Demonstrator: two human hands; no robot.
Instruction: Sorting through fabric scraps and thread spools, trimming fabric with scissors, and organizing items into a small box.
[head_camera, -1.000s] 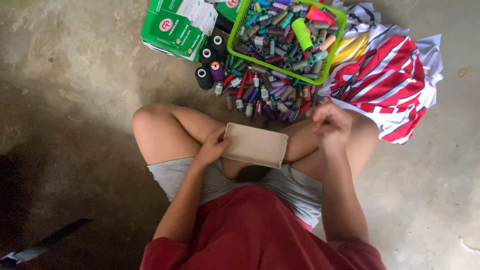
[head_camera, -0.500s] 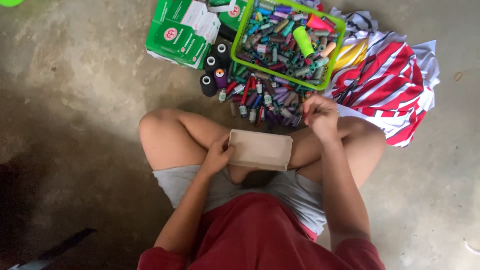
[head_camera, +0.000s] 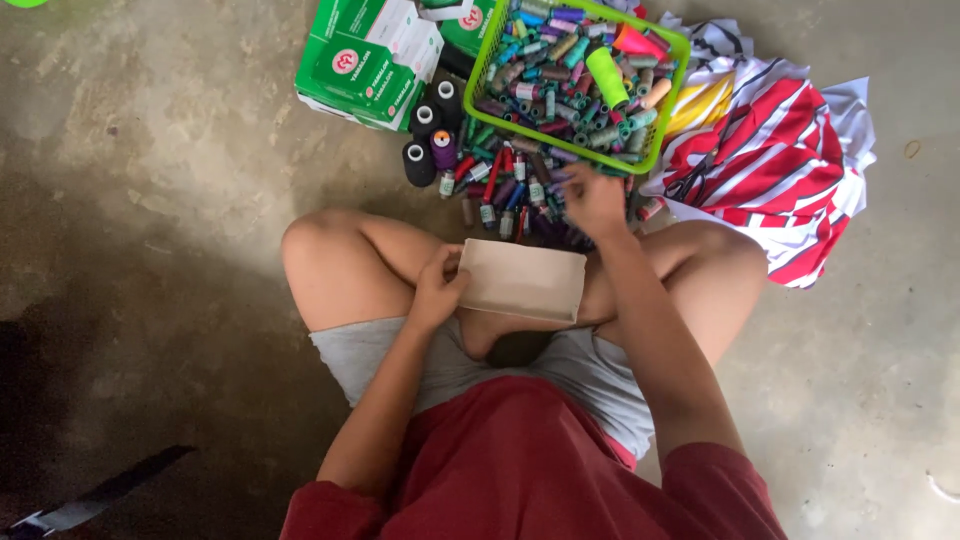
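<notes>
The left hand (head_camera: 437, 290) grips an empty beige tray (head_camera: 523, 281) on the lap. The right hand (head_camera: 594, 200) curls into loose thread spools (head_camera: 500, 190) on the floor; its grasp is unclear. A green basket (head_camera: 660, 130) brims with spools.

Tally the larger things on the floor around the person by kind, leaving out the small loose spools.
Green basket: 1
Green and white cartons: 2
Dark thread cones beside the cartons: 4
Beige tray, held by the left hand: 1
Red and white striped cloth: 1
Total: 9
</notes>
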